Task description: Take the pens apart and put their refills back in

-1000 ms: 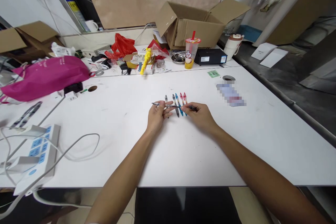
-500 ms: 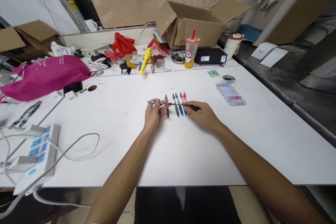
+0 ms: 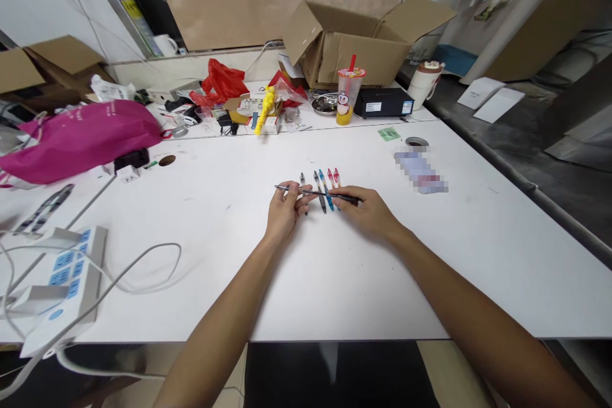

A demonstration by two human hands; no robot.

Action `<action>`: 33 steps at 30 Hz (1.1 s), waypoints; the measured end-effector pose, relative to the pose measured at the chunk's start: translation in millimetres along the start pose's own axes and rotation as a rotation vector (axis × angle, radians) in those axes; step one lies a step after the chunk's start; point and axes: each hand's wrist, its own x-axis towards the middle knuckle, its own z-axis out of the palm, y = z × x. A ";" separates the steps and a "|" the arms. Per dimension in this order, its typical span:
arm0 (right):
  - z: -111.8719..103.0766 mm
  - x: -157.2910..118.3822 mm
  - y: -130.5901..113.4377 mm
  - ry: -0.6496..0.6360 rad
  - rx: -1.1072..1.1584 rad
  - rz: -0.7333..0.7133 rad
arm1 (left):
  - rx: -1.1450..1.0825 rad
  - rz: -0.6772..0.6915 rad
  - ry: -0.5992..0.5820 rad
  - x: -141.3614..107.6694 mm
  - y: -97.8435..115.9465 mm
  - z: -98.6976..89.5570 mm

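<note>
Between finger and thumb, my left hand [image 3: 282,210] pinches a thin dark pen refill [image 3: 310,192], its far end sticking out past the thumb on the left. My right hand [image 3: 370,207] is closed round a black pen barrel [image 3: 345,197], in line with the refill and seemingly meeting it. Under and just beyond both hands several click pens lie side by side on the white table [image 3: 344,274]: black-grey pens [image 3: 322,205], a blue pen [image 3: 322,174] and red-topped pens [image 3: 336,174]. My fingers and the refill partly cover them.
A white power strip [image 3: 81,280] with looping cables lies at left, near a magenta bag [image 3: 90,140]. Along the back stand a drink cup [image 3: 348,99], a black box [image 3: 384,102] and a cardboard box [image 3: 354,54]. A blurred flat object [image 3: 419,171] lies at right.
My left hand has shifted slightly right, towards my right hand, with the refill. Less of the refill's length now shows. The pens on the table have not moved.
</note>
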 end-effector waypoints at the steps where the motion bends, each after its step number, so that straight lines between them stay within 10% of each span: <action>1: 0.8 0.1 -0.2 -0.013 -0.014 -0.029 | -0.001 -0.009 -0.014 -0.5 -1.0 0.3; 33: 15.7 -4.9 -3.8 0.040 -0.038 -0.018 | 0.137 0.051 -0.006 -3.6 -1.1 1.9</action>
